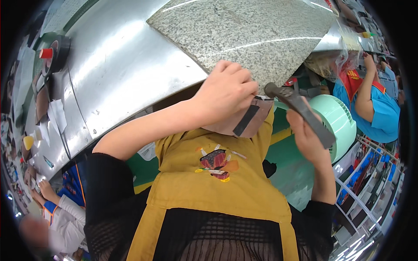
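Note:
My left hand [228, 89] is closed at the edge of a brown leather-like piece [224, 124], its fingers bent and its knuckles up. The piece hangs over my lap just off the corner of a speckled granite slab [244, 32] and bears a black strip [246, 119]. My right hand [307, 135] is wrapped round a hammer [300, 106] of dark worn metal. The hammer's rounded end points at the piece, close to my left fingers. I cannot tell whether it touches. Part of the handle is hidden.
A shiny metal tabletop [117, 56] spreads to the left, with a black roll [58, 54] on it. A mint-green fan [333, 124] stands at my right. One person in a blue top [379, 117] works at far right, another in a light sleeve [72, 211] at lower left.

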